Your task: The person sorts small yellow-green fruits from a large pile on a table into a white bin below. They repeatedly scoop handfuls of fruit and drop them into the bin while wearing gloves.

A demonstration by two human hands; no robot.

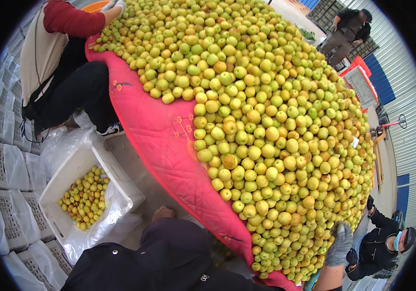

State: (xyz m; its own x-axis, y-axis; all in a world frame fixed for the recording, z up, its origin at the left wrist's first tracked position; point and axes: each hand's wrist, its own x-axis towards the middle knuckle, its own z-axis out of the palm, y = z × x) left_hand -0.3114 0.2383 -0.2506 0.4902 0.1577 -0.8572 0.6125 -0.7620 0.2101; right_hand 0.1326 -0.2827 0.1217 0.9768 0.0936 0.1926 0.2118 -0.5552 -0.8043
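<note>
My right hand (340, 243), in a grey knit glove, reaches in at the lower right. It rests on the edge of a broad heap of small yellow-green fruits (266, 134) that look like jujubes, some blushed brown. Its palm is turned away, so whatever may lie under the fingers is hidden. My left hand is out of view. Beneath the heap spreads a red quilted cloth (150, 120) with flower patterns, its bare edge curving past my knees. On my left stands a white plastic crate (122, 178) lined with clear film, with a layer of the same fruits (86, 200) inside.
Stacked white crates (8, 211) with film liners line the left side. A co-worker in maroon sleeves (73, 20) crouches at the upper left near an orange basin (93, 6). Two more people (346, 32) (375, 247) are beyond the heap, near a pallet jack handle (393, 123).
</note>
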